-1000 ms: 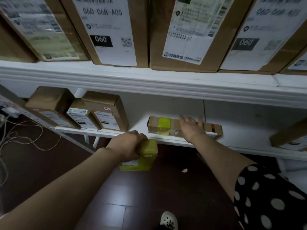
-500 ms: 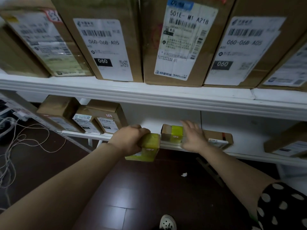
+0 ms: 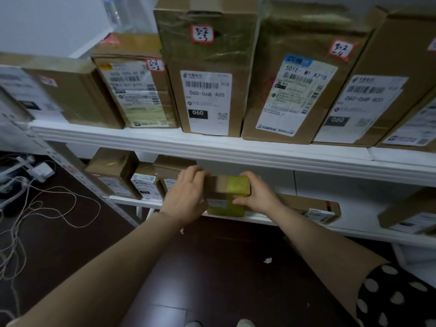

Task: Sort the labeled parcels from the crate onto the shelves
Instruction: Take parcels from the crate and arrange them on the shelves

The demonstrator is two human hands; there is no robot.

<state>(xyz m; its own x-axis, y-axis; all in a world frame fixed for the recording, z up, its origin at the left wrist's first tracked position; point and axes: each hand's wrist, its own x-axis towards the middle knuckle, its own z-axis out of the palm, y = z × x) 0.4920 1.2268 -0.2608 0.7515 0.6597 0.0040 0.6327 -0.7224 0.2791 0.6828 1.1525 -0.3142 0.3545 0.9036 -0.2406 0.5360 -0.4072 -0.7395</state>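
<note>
A small brown parcel point(image 3: 221, 186) banded with yellow-green tape sits at the front edge of the lower white shelf point(image 3: 377, 234). My left hand point(image 3: 186, 199) grips its left side, fingers curled over the top. My right hand point(image 3: 258, 197) grips its right side, thumb on the front face. A flat brown box point(image 3: 313, 206) lies on the same shelf just to the right, partly hidden behind my right hand. I cannot tell whether the small parcel rests on that box's left end.
Large labeled cartons point(image 3: 207, 74) fill the upper shelf point(image 3: 236, 152). Three small parcels point(image 3: 113, 171) stand at the lower shelf's left and another box point(image 3: 410, 213) at its right. Cables and a charger point(image 3: 40, 172) lie on the dark floor to the left.
My left hand has raised the yellow-taped parcel from below the shelf edge up to the lower shelf. My right hand has left the flat box's top and closed on the parcel's right side. The view has tilted upward.
</note>
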